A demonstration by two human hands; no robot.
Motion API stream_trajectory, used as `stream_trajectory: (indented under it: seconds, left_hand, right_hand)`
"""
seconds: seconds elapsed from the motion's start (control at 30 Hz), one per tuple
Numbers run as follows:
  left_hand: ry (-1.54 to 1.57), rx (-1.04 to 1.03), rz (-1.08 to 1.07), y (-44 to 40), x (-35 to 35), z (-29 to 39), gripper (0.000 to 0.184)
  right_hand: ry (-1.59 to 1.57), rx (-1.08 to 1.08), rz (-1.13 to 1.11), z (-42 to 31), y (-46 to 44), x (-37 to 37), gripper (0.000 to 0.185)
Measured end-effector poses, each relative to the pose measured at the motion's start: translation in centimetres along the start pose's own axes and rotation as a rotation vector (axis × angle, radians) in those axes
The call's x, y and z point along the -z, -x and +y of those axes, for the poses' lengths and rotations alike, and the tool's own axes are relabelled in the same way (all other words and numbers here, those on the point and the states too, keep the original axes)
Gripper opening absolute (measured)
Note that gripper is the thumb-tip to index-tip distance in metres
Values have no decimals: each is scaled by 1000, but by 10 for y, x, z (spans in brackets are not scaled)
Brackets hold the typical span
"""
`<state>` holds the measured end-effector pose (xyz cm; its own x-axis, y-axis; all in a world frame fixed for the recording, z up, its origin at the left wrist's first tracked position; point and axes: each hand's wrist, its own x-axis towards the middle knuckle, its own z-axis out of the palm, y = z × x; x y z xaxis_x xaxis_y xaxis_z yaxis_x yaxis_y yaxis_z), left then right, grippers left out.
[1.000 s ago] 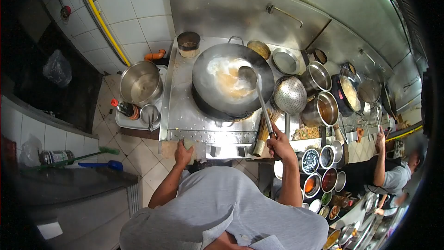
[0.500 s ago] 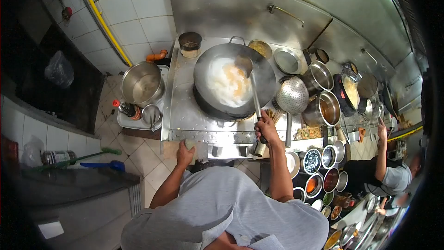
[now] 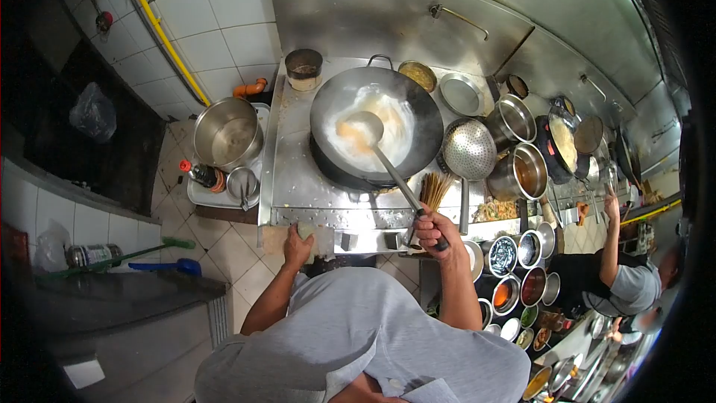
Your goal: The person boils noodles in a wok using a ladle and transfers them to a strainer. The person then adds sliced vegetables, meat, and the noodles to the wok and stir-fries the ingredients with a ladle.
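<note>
A large dark wok [image 3: 429, 116] sits on the steel stove, holding white, foamy liquid [image 3: 399, 128] with a pale orange patch. My right hand [image 3: 438, 233] is wrapped round the dark handle of a long ladle [image 3: 390, 167]. Its bowl dips into the liquid left of the wok's middle. At the stove's front edge, my left hand [image 3: 297, 247] is closed around something pale green, too small to name, beside a tan, cloth-like patch [image 3: 274, 239]. A bamboo brush [image 3: 435, 190] stands just behind my right hand.
A perforated strainer [image 3: 469, 148] lies right of the wok, near steel pots [image 3: 514, 119]. On the left, a tray [image 3: 195, 195] carries a big pot [image 3: 227, 134] and a sauce bottle [image 3: 203, 175]. Several ingredient bowls [image 3: 503, 257] stand at right, near another person [image 3: 623, 272].
The ladle's bowl has swung left and toward me through the liquid, and its handle now slants more. My right hand has moved slightly right and nearer to me. My left hand stays put.
</note>
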<state>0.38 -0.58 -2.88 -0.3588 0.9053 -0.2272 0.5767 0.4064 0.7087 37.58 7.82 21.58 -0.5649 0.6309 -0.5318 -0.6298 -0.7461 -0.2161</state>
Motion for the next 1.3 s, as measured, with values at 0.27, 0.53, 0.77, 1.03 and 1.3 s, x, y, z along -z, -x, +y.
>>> stream_trajectory:
  seconds: [0.27, 0.53, 0.77, 1.03, 1.3]
  left_hand:
    - [-4, -9, 23, 1, 0, 2, 70]
    - [-28, -18, 39, 0, 0, 3, 70]
    - [1, 21, -8, 0, 2, 3, 71]
    - [2, 27, -1, 0, 0, 2, 71]
    - [-19, -5, 20, 1, 0, 2, 70]
  right_hand:
    - [797, 220, 314, 1, 34, -28, 75]
    - [1195, 474, 500, -4, 13, -28, 75]
    - [1152, 550, 489, -10, -37, -4, 77]
    - [656, 306, 245, 8, -63, -8, 76]
    - [-216, 8, -147, 11, -34, 10, 46]
